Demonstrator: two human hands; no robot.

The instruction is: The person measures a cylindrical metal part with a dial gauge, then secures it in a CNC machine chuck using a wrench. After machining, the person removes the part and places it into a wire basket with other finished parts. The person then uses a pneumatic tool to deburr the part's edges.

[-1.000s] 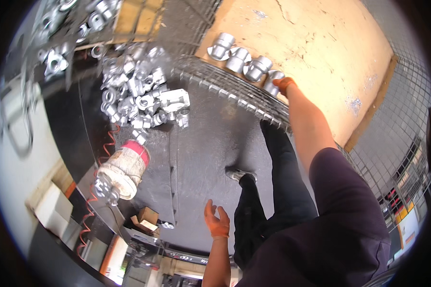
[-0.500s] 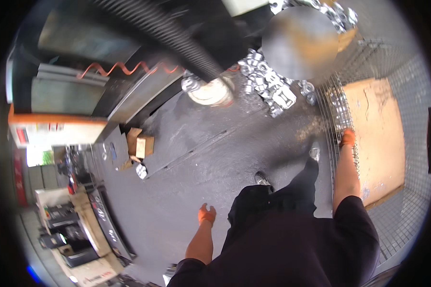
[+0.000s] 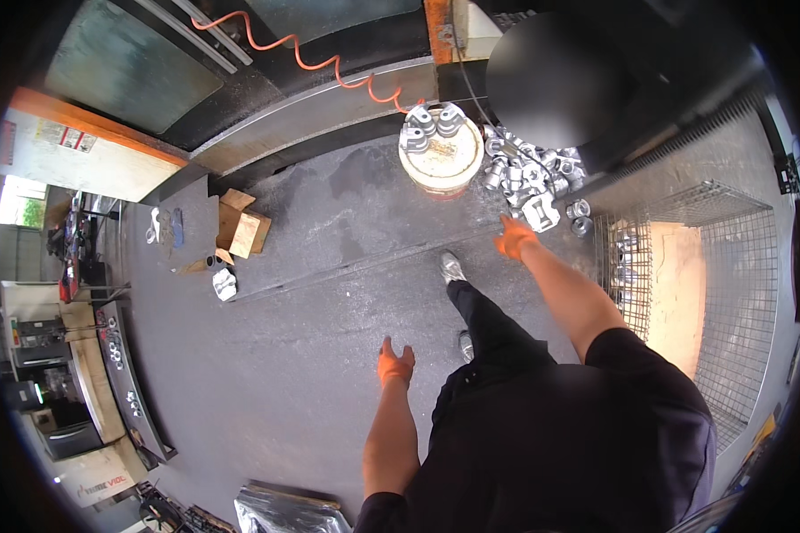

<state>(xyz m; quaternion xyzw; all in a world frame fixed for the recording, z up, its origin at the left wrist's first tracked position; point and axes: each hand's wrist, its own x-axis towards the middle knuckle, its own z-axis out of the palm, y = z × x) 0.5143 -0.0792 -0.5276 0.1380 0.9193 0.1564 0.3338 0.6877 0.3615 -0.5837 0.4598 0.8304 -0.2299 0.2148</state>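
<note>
My left hand (image 3: 396,362) wears an orange glove and hangs over the dark floor, fingers apart, holding nothing. My right hand (image 3: 514,238), gloved in orange too, reaches forward with its fingers spread and nothing visible in them. Just beyond it in the picture lies a heap of silvery metal parts (image 3: 516,178), with one larger pale casting (image 3: 540,213) at its near edge. Left of the heap stands a white round drum (image 3: 440,164) with several grey metal castings (image 3: 428,124) on its top.
A wire mesh cage (image 3: 738,311) with a cardboard sheet (image 3: 678,293) stands at my right. An open cardboard box (image 3: 240,226) and a whitish metal piece (image 3: 224,284) lie on the floor ahead left. A coiled orange hose (image 3: 338,71) runs along the machine. A dark ribbed hose crosses the upper right.
My right hand has left the wire cage's edge and moved forward and left toward the metal parts. My left hand is raised slightly. The view has turned, and I have stepped.
</note>
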